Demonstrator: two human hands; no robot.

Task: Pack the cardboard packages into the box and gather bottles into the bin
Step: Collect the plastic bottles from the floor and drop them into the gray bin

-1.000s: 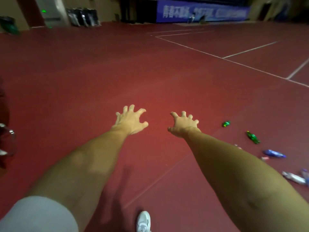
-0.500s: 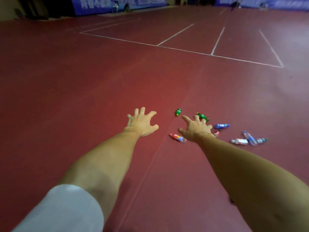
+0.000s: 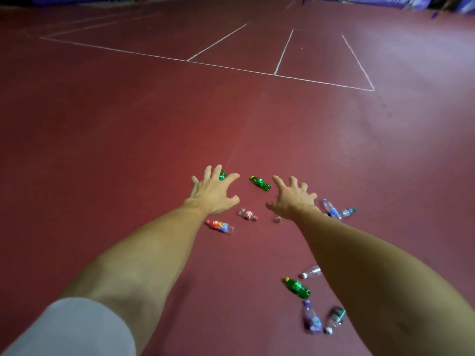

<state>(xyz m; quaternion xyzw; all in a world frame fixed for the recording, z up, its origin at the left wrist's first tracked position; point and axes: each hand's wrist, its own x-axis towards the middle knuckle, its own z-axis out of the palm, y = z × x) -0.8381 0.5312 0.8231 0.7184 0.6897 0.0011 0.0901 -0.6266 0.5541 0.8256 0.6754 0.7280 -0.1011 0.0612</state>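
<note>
Head view: both arms stretch forward over the red sports floor (image 3: 128, 129). The left hand (image 3: 214, 192) and right hand (image 3: 293, 199) are spread wide with fingers splayed, released and grasping nothing.

Taking the small green bottle (image 3: 261, 183) as the landmark, it lies on its side between the two hands. Just left of it, a second green bottle (image 3: 222, 175) peeks out behind the left fingers. Nearer the person and to its left lie a clear red-label bottle (image 3: 247, 214) and a red-wrapped bottle (image 3: 219, 226). To its right, past the right hand, are two blue-label bottles (image 3: 331, 209). Well nearer the person and to its right sit a big green bottle (image 3: 298, 288), a clear bottle (image 3: 311, 272) and two more (image 3: 312, 317).

A second ago the bottles lay far off at the right edge. Now the scatter sits straight ahead under the hands, with a nearer cluster newly in sight. I judge that the person has turned to face the bottles and gathering is about to start. No bin, box or cardboard package shows.
</note>
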